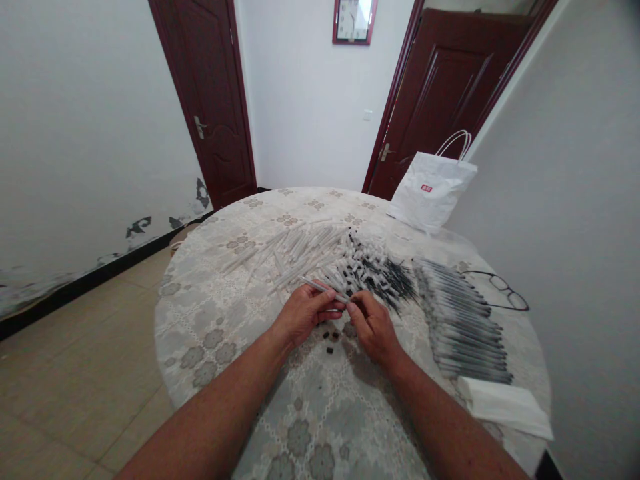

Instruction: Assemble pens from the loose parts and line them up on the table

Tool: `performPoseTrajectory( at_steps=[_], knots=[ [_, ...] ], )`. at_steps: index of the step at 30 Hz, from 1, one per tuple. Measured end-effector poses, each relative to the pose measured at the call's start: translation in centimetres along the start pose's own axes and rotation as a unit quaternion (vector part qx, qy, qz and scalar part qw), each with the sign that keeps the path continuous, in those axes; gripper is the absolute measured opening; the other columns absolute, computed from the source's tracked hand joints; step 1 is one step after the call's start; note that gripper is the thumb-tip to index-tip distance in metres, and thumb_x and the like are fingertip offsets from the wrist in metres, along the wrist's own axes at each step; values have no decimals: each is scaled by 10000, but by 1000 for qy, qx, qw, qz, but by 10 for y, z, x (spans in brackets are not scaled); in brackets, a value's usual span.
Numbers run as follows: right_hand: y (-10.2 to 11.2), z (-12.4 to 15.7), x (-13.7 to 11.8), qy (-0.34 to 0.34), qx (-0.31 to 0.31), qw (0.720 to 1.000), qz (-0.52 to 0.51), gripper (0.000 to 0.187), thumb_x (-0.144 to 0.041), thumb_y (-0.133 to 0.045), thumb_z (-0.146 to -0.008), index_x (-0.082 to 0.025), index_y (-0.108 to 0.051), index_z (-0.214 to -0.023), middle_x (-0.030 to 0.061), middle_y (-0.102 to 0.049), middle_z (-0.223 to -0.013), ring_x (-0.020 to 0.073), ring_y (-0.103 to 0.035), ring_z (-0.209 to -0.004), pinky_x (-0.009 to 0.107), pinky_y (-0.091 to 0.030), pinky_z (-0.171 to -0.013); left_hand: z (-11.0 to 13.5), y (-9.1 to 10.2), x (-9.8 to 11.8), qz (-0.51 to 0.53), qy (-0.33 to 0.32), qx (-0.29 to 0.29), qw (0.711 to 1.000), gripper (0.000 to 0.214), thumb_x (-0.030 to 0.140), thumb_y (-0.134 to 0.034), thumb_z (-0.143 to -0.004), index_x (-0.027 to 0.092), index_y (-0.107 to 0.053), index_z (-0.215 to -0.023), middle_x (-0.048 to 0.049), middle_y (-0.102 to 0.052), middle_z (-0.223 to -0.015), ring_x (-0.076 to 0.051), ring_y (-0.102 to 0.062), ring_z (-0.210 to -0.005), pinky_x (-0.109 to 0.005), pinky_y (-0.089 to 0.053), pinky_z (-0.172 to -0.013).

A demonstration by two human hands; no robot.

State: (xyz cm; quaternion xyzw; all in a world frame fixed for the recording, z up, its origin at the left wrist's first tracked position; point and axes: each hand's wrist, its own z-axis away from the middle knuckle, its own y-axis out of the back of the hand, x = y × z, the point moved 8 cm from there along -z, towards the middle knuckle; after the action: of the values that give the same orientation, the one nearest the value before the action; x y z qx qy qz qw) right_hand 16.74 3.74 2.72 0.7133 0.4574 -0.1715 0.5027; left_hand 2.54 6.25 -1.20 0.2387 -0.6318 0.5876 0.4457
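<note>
My left hand (306, 312) is closed around a white pen barrel (320, 287) that sticks out up and to the left. My right hand (373, 323) pinches at the barrel's right end, fingers pressed together on a small part I cannot make out. Both hands hover over a round table (210, 313) with a lace-patterned cloth. Just beyond them lies a pile of white pen barrels (300, 247) and a heap of black refills and caps (383, 273). A few small black pieces (331, 337) lie on the cloth under my hands.
A row of several assembled pens (463, 313) lies at the right, with glasses (503, 288) beyond and a white folded paper (505, 403) at the near right edge. A white paper bag (433, 190) stands at the back. Two dark doors and a wall close behind.
</note>
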Motion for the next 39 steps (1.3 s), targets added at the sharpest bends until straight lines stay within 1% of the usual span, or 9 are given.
performPoseTrajectory(
  at_steps=[4,10,16,19,24,29,33,35,39],
  knots=[
    [0,-1,-2,12,-4,1000,19,260,-358,-410,-1008,-213,-540,-836,1,-556,-744,158,-528,-715,266,-376,-670,-1,1,-1,-3,1,3,1000,273,290,-792,-782,143,-580,-873,-82,-728,-884,-189,-730,-788,-311,-615,-710],
    [-2,0,6,-14,-12,1000,17,342,-376,-367,-1023,-220,-504,-751,-9,-538,-668,151,-504,-642,263,-350,-617,-1,0,0,-8,11,2,1000,276,327,-776,-798,132,-604,-892,-113,-730,-934,-197,-727,-809,-314,-616,-702],
    [5,-2,10,-26,22,999,27,393,-407,-359,-1025,-220,-489,-705,-14,-522,-637,145,-483,-620,263,-341,-609,0,16,20,-2,-44,68,997,283,297,-793,-777,145,-625,-947,-62,-714,-848,-175,-713,-765,-315,-617,-683],
    [4,-2,18,-57,25,998,-7,422,-448,-358,-1023,-220,-499,-697,-22,-519,-597,140,-475,-572,260,-348,-581,-2,18,20,-9,-48,60,997,273,292,-790,-781,137,-634,-943,-63,-716,-843,-173,-714,-773,-312,-615,-710],
    [-3,-1,29,-119,6,985,-125,471,-518,-331,-1016,-217,-525,-710,-22,-544,-578,135,-495,-500,256,-372,-517,-4,18,17,-15,-55,57,997,282,303,-794,-776,140,-640,-946,-60,-722,-856,-173,-715,-789,-310,-612,-723],
    [3,-3,21,-76,3,993,-90,408,-498,-422,-989,-220,-534,-712,-23,-560,-587,147,-523,-565,260,-403,-578,-3,20,18,-25,-55,79,995,311,333,-809,-753,151,-636,-937,-52,-723,-856,-162,-709,-763,-310,-608,-718],
    [-2,-3,26,-102,-33,985,-134,456,-506,-345,-1012,-222,-522,-703,-22,-548,-571,144,-517,-526,256,-400,-537,-4,20,18,-33,-58,81,995,311,355,-807,-751,152,-642,-918,-47,-724,-845,-155,-703,-748,-307,-601,-724],
    [-2,-4,26,-104,-41,985,-128,434,-495,-338,-1015,-218,-549,-756,-19,-571,-605,143,-527,-524,254,-404,-530,-4,20,17,-42,-62,85,994,313,371,-801,-754,155,-645,-918,-42,-721,-835,-156,-699,-743,-314,-598,-726],
    [7,-8,9,1,-15,1000,0,241,-407,-506,-963,-207,-634,-1005,30,-682,-846,171,-620,-748,268,-455,-701,-3,15,19,-124,-79,82,986,317,412,-780,-761,157,-664,-909,-52,-723,-819,-178,-699,-752,-331,-582,-744]
  ],
)
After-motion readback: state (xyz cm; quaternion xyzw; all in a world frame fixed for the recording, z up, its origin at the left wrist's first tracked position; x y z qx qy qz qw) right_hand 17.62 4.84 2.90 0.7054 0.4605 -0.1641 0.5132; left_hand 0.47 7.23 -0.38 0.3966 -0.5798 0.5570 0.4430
